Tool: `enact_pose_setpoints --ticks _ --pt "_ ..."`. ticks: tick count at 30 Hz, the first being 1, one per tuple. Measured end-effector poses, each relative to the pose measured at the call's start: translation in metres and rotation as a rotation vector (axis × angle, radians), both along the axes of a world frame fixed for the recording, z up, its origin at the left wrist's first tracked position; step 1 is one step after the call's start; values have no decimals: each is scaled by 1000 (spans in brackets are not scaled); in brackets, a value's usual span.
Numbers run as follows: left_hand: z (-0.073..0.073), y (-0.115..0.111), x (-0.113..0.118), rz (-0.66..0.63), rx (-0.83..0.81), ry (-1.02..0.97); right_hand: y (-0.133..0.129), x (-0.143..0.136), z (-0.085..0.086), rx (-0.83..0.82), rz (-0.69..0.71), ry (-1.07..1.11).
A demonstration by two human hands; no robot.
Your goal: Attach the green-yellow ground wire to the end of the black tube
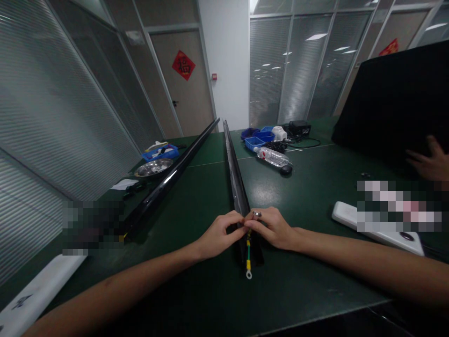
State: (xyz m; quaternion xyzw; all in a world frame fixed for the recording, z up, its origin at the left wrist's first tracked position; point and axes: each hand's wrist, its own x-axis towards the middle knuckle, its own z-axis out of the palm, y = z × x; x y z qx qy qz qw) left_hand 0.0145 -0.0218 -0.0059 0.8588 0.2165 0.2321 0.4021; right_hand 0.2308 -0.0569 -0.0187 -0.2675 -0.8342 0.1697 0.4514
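A long dark rail (235, 178) runs away from me across the green table. Over its near end, my left hand (224, 231) and my right hand (271, 227) meet with their fingertips pinched together. What they pinch is hidden between the fingers. A ring shows on a finger of my right hand. Just below the fingertips, a short green wire (249, 252) with yellow sleeves and a metal ring terminal (249, 274) extends toward me over the rail's end.
Another black rail (171, 178) lies diagonally at the left, beside a metal dish (154, 167) and a blue tray (161, 153). A plastic bottle (271, 157) and blue bins (257, 138) stand back right. White devices (379, 229) flank my arms. Another person's hand (433, 159) touches a black panel (396, 98).
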Motion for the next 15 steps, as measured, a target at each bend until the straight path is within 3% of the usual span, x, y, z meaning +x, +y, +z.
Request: enact_pose_setpoints --ticks 15 --pt "1 0 0 -29 -9 -19 -1 2 -4 13 12 8"
